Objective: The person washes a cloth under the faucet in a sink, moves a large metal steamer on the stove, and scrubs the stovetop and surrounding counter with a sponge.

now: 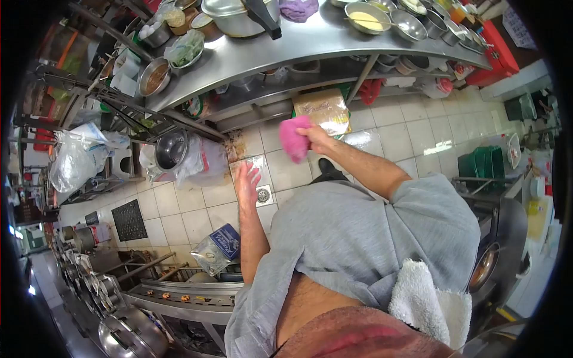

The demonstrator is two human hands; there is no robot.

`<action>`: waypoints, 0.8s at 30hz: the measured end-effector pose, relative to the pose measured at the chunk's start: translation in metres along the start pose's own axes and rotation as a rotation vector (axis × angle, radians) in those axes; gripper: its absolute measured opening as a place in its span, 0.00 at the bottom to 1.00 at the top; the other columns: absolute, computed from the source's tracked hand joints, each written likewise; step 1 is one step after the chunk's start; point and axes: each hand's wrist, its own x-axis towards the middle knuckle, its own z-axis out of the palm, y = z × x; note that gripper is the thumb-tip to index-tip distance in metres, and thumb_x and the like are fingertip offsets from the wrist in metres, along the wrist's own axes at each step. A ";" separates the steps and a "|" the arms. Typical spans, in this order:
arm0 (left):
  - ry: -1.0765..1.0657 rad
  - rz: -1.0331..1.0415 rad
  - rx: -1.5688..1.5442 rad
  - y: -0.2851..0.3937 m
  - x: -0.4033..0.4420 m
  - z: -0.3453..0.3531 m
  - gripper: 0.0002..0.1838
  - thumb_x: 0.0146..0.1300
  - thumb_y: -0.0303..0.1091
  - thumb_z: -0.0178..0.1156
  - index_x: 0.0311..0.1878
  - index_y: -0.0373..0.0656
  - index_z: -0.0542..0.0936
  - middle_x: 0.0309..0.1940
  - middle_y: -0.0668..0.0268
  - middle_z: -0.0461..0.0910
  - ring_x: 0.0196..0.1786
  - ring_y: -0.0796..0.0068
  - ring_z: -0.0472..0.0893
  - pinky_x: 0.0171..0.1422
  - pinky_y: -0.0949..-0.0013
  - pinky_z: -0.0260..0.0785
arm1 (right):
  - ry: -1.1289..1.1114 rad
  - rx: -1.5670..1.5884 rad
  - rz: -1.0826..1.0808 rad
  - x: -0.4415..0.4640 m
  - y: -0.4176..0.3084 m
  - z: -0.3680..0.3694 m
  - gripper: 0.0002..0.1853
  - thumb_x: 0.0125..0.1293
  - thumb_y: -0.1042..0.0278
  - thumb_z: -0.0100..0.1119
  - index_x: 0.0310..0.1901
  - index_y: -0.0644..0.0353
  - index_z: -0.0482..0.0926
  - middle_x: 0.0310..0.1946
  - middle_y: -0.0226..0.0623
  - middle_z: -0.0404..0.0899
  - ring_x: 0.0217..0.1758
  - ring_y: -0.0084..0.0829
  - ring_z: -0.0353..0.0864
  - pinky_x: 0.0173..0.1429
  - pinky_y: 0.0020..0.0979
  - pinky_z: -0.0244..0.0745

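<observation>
My right hand (319, 140) grips a bunched pink cloth (293, 138) in front of my body, above the tiled floor. To its left, my left hand (246, 180) is raised with its fingers apart and holds nothing. Beyond the cloth, a cardboard box wrapped in clear plastic (322, 111) sits low beside the steel counter (286, 56). Over my right shoulder hangs a white towel (418, 301).
On the counter stand a large lidded pot (236, 17), a purple cloth (298, 9), a bowl of greens (185, 49) and several metal bowls. A steel basin (171, 150) is at left. Behind me are a griddle (179, 298) and a blue-labelled tin (218, 249).
</observation>
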 end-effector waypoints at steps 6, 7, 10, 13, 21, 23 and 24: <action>0.368 -0.295 0.009 -0.113 -0.015 -0.093 0.32 0.63 0.51 0.53 0.65 0.43 0.62 0.61 0.60 0.66 0.56 0.59 0.70 0.54 0.57 0.65 | 0.363 0.002 -0.061 0.160 -0.027 -0.173 0.16 0.62 0.79 0.52 0.52 0.61 0.69 0.45 0.40 0.76 0.48 0.40 0.78 0.53 0.50 0.75; 0.477 -0.346 0.013 -0.131 -0.028 -0.104 0.30 0.63 0.50 0.54 0.63 0.43 0.63 0.59 0.60 0.68 0.53 0.61 0.72 0.51 0.58 0.66 | 0.295 -0.035 -0.076 0.193 -0.036 -0.206 0.16 0.61 0.80 0.52 0.52 0.60 0.69 0.45 0.40 0.76 0.47 0.40 0.78 0.53 0.51 0.74; 0.713 -0.393 0.068 -0.168 -0.074 -0.100 0.24 0.61 0.48 0.55 0.54 0.41 0.69 0.41 0.62 0.74 0.33 0.69 0.74 0.33 0.64 0.66 | 0.201 0.088 -0.079 0.266 -0.084 -0.265 0.15 0.62 0.74 0.53 0.52 0.59 0.70 0.45 0.40 0.76 0.46 0.39 0.78 0.54 0.50 0.72; 0.906 -0.389 -0.032 -0.209 -0.103 -0.070 0.16 0.60 0.43 0.56 0.43 0.41 0.75 0.25 0.68 0.70 0.22 0.75 0.70 0.21 0.69 0.59 | 0.017 0.359 -0.005 0.304 -0.149 -0.285 0.14 0.63 0.69 0.47 0.49 0.62 0.71 0.45 0.45 0.76 0.48 0.41 0.76 0.58 0.47 0.70; 0.818 -0.325 0.143 -0.217 -0.099 0.028 0.19 0.55 0.47 0.60 0.42 0.41 0.81 0.20 0.64 0.76 0.21 0.76 0.74 0.22 0.69 0.66 | -0.290 -0.326 0.501 0.350 -0.103 -0.289 0.13 0.67 0.58 0.44 0.47 0.55 0.70 0.33 0.37 0.70 0.30 0.37 0.73 0.28 0.36 0.71; 0.807 -0.305 0.138 -0.210 -0.100 0.030 0.20 0.56 0.48 0.60 0.42 0.41 0.81 0.21 0.63 0.76 0.21 0.77 0.74 0.23 0.69 0.67 | -0.036 -0.639 0.546 0.301 -0.061 -0.209 0.11 0.67 0.57 0.46 0.31 0.53 0.68 0.20 0.32 0.70 0.14 0.32 0.66 0.20 0.28 0.66; 0.857 -0.266 0.156 -0.209 -0.100 0.029 0.20 0.56 0.48 0.60 0.43 0.40 0.81 0.21 0.64 0.76 0.22 0.77 0.74 0.23 0.69 0.67 | -0.179 -0.752 0.575 0.290 -0.043 -0.182 0.09 0.66 0.60 0.47 0.39 0.55 0.69 0.25 0.34 0.71 0.22 0.33 0.70 0.25 0.30 0.69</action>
